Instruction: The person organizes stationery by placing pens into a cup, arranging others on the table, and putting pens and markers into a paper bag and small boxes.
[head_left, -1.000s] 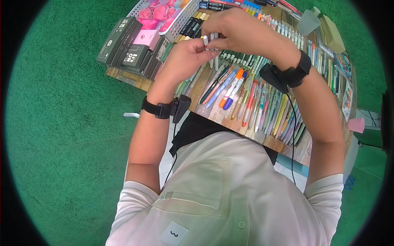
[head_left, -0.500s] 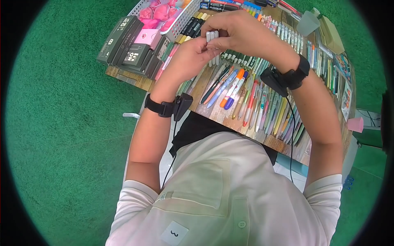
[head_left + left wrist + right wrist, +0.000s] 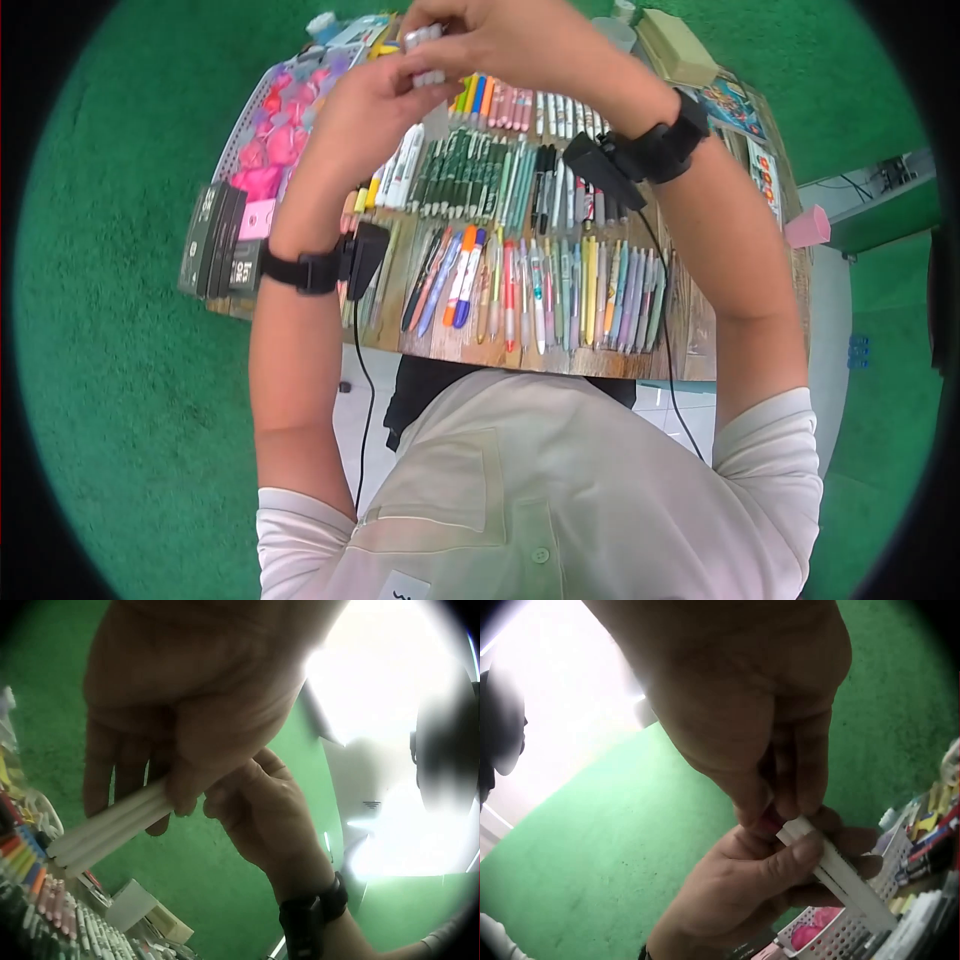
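Observation:
Several slim white pens point(image 3: 112, 829) are held together as a bundle by my left hand point(image 3: 365, 120). In the right wrist view, the left thumb lies along the white barrels point(image 3: 859, 892), with fingers behind them. My right hand point(image 3: 520, 35) meets the left over the table's far left part, its thumb and curled fingers pinching the upper end of the bundle. A small magenta spot point(image 3: 769, 820) shows at the right fingertips; I cannot tell what it is. The right hand hides part of the bundle in the head view.
Rows of pens point(image 3: 540, 290) and green-barrelled pens point(image 3: 460, 175) cover the wooden table point(image 3: 455, 345). A white basket point(image 3: 240, 130) of pink items and dark boxes point(image 3: 212, 240) stand at left. A pink cup point(image 3: 808, 227) is at the right edge, a pale green box point(image 3: 675, 48) at the back.
Both hands, still together on the white pens, have moved up and left in the head view. The view itself has shifted, with the table turned and more of its pen rows showing.

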The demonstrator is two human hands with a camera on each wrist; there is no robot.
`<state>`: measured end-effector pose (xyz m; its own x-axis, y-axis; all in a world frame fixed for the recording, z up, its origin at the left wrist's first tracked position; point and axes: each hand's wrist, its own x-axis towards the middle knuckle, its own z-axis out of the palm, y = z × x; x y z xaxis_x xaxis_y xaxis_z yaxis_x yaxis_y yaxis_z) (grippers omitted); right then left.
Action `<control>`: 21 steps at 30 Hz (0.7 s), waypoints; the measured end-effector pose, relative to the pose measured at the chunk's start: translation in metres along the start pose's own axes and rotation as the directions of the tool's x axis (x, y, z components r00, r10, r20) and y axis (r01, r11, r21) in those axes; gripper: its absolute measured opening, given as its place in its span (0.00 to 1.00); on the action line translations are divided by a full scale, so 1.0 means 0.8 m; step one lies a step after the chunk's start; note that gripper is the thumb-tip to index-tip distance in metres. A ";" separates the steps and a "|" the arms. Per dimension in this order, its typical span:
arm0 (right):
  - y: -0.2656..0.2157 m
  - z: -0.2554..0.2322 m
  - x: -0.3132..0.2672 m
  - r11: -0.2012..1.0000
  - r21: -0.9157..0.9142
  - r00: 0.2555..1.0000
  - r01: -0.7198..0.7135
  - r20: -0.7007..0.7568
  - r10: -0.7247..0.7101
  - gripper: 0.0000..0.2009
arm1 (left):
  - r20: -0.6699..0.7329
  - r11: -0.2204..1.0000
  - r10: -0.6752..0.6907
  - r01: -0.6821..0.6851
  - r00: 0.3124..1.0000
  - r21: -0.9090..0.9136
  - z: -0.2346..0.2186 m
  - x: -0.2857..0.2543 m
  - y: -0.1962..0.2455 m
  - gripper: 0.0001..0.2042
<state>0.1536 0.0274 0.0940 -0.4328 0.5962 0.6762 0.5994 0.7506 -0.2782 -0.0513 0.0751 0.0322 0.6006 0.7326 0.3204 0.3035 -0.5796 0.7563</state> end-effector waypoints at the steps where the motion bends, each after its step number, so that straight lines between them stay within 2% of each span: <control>1: 0.014 -0.028 -0.003 1.000 -0.028 1.000 -0.004 -0.018 0.004 0.15 | 0.013 1.000 0.031 -0.031 0.999 0.002 0.008 0.039 0.020 0.12; 3: 0.033 -0.074 -0.007 0.955 -0.106 0.959 -0.278 -0.082 0.271 0.17 | 0.143 0.972 0.094 -0.121 0.985 0.201 0.026 0.099 0.071 0.14; 4: 0.046 -0.093 -0.008 0.953 -0.121 0.959 -0.278 -0.098 0.267 0.17 | 0.148 0.969 0.114 -0.143 0.982 0.203 0.040 0.130 0.073 0.14; 5: 0.060 -0.111 -0.008 0.914 -0.192 0.932 -0.358 -0.125 0.339 0.18 | 0.151 0.989 0.135 -0.124 0.979 -0.080 0.056 0.161 0.071 0.13; 6: 0.075 -0.130 -0.007 0.862 -0.260 0.900 -0.434 -0.160 0.405 0.18 | 0.154 0.930 0.158 -0.094 0.975 -0.356 0.069 0.192 0.072 0.13; 9: 0.127 -0.177 -0.012 0.814 -0.275 0.858 -0.511 -0.209 0.468 0.18 | 0.187 0.959 0.183 -0.133 0.965 -0.251 0.094 0.267 0.096 0.15; 10: 0.147 -0.188 -0.014 0.811 -0.286 0.858 -0.511 -0.222 0.463 0.18 | 0.246 0.959 0.156 -0.086 0.957 -0.272 0.106 0.297 0.087 0.15; 12: 0.188 -0.202 -0.020 0.744 -0.382 0.836 -0.548 -0.243 0.492 0.18 | 0.272 0.945 0.171 -0.079 0.947 -0.318 0.138 0.339 0.074 0.14; 15: 0.241 -0.209 -0.038 0.689 -0.397 0.794 -0.606 -0.248 0.555 0.18 | 0.308 0.930 0.175 -0.055 0.935 -0.363 0.179 0.380 0.057 0.14; 16: 0.259 -0.210 -0.045 0.685 -0.465 0.823 -0.561 -0.220 0.524 0.18 | 0.319 0.926 0.154 -0.024 0.935 -0.376 0.190 0.387 0.052 0.14; 17: 0.276 -0.208 -0.054 0.680 -0.467 0.820 -0.565 -0.225 0.526 0.18 | 0.331 0.921 0.132 0.008 0.934 -0.389 0.200 0.393 0.047 0.14; 19: 0.306 -0.202 -0.070 0.801 -0.357 0.877 -0.481 -0.174 0.449 0.17 | 0.344 0.921 0.135 0.010 0.929 -0.388 0.218 0.403 0.030 0.15; 21: 0.327 -0.193 -0.081 0.792 -0.332 0.859 -0.512 -0.175 0.482 0.19 | 0.364 0.943 0.075 0.052 0.928 -0.329 0.229 0.410 0.013 0.16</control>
<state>0.4421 0.1412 0.0829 0.0353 0.8236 0.5660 0.9202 0.1941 -0.3399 0.2843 0.2436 0.0405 0.8496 0.5066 0.1467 0.0747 -0.3909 0.9174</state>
